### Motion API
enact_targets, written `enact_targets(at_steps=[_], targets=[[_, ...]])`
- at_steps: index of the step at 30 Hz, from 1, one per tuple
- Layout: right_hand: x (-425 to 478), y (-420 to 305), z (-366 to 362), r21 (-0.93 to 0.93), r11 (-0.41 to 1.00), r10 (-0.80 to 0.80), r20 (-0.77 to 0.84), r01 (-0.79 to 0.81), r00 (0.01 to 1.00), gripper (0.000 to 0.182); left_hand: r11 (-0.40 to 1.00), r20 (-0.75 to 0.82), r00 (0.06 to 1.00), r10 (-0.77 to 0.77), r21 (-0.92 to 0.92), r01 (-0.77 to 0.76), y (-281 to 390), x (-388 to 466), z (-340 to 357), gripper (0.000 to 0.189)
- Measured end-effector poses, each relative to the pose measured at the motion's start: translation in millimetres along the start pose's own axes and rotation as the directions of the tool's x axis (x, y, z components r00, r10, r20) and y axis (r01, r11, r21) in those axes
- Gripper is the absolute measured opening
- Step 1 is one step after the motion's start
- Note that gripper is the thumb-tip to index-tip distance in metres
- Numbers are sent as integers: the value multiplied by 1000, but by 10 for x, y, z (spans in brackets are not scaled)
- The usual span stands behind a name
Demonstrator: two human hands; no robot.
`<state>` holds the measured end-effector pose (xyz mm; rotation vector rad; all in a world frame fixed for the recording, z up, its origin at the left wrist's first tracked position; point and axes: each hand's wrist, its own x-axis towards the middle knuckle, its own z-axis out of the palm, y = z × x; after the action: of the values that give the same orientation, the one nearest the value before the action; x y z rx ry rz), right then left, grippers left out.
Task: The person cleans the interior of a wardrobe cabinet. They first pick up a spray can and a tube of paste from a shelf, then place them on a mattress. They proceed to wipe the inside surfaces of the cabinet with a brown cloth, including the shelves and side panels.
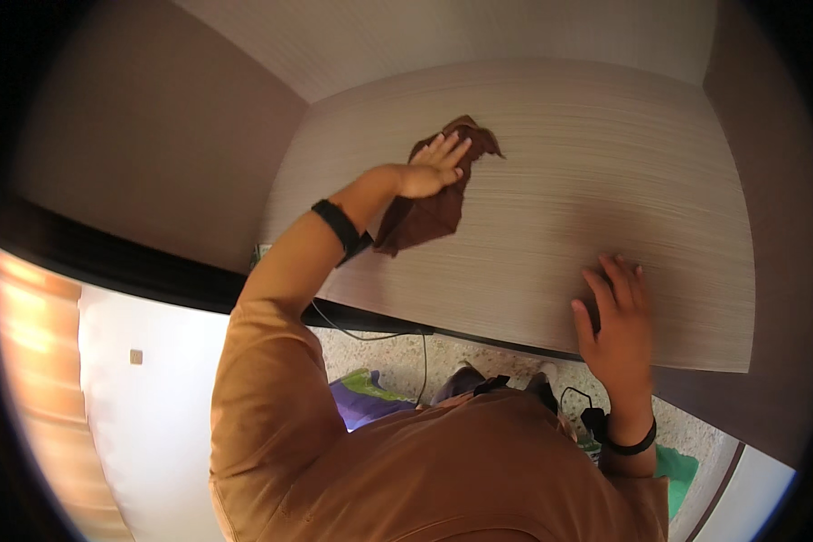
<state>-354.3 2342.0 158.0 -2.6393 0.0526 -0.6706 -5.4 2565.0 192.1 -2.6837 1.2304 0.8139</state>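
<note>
A crumpled brown cloth (427,220) lies on the pale wood-grain surface (528,230) inside a cabinet or recess. My left hand (437,166) rests palm down on the cloth, with its fingers spread apart and the thumb out to the side. Cloth shows beyond the fingertips and below the palm. To the right, near the front edge, my right hand (613,325) is over the same surface with fingers apart and nothing in it. I cannot tell whether it touches the surface. Both wrists wear black bands.
Brown side panels (156,135) and a pale back panel (501,34) enclose the surface. A thin cable (366,337) hangs at the front edge. Below lie a speckled floor (393,356), a purple and green item (366,400) and a green item (677,474). An orange curtain (40,339) hangs left.
</note>
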Motion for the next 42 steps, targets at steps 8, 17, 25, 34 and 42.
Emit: enact_targets(at_steps=[8, 17, 25, 34, 42], targets=[[39, -33, 85, 41, 989, 143, -62, -141, 988, 26, 999, -36, 999, 1, 53, 0, -519, 1194, -624, 69], [-150, -15, 315, 96, 961, 269, -128, -258, 955, 26, 996, -234, 972, 21, 91, 0, -968, 2018, -618, 69], [-241, -73, 340, 50, 961, 276, -117, -272, 954, 26, 983, -403, 913, 68, 185, 8, -1137, 2031, -351, 66], [-307, -63, 339, -70, 981, 173, -112, -182, 978, 27, 994, -364, 931, -25, 92, 62, -1156, 571, 406, 65], [-409, -88, 284, -185, 981, 40, -91, -56, 995, 36, 995, -479, 877, -50, 51, 85, -569, -945, 1334, 64]])
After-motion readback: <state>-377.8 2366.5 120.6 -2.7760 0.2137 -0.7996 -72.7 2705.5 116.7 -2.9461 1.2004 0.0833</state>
